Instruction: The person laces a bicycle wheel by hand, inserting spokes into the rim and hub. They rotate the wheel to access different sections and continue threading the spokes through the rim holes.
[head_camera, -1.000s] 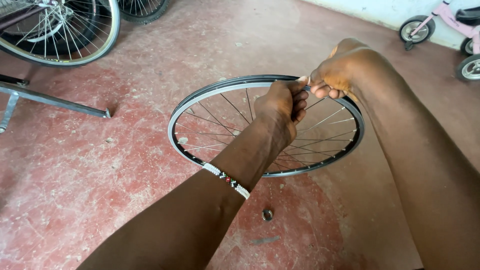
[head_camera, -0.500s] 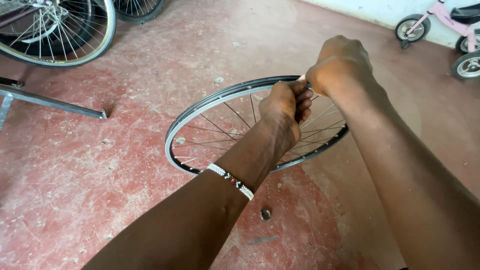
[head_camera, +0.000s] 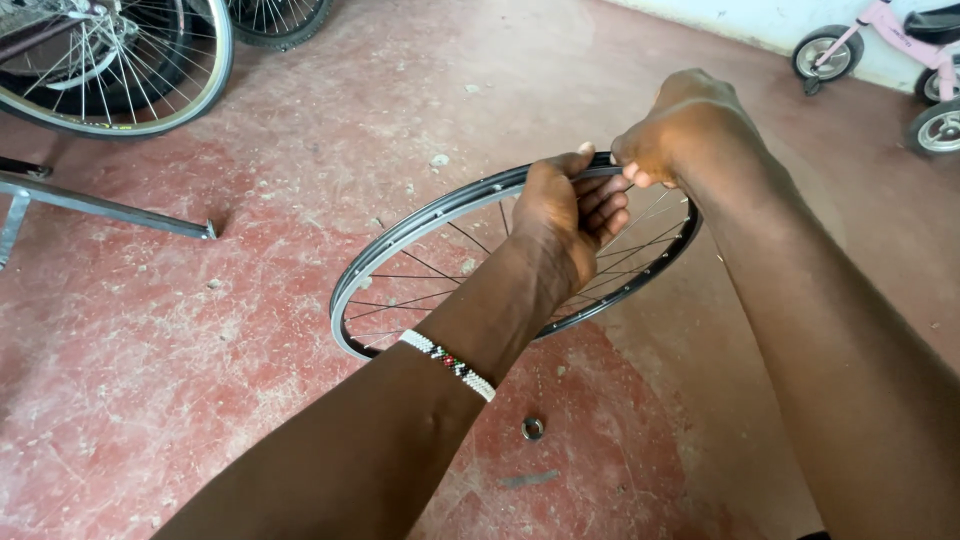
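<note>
A bare bicycle wheel rim (head_camera: 420, 240), black with thin silver spokes and no tyre, is held tilted above a worn red concrete floor (head_camera: 150, 400), near the middle of the view. Its far edge is raised toward the person's hands and its near edge dips toward the floor.

The left hand (head_camera: 565, 215) wraps over the top of the rim, thumb along the outer edge and fingers curled inside among the spokes, gripping it firmly. A beaded bracelet (head_camera: 448, 364), mostly white with a few red and dark beads, circles the left wrist. The right hand (head_camera: 680, 130) is closed into a loose fist just beside the left hand, fingertips pinched at the rim's top edge; what it pinches is too small to make out.

Compared with half a second earlier, the rim has shifted left and tilted more steeply, so less of its right side shows past the right forearm. Both hands sit at the same spot on the rim and keep their grips.

A small metal nut (head_camera: 533, 428) lies on the floor below the rim. At upper left stand another bicycle wheel with tyre (head_camera: 205, 85) and a grey metal bar (head_camera: 110, 208). At upper right, a pink child's bicycle (head_camera: 880, 25) is beside a pale wall.
</note>
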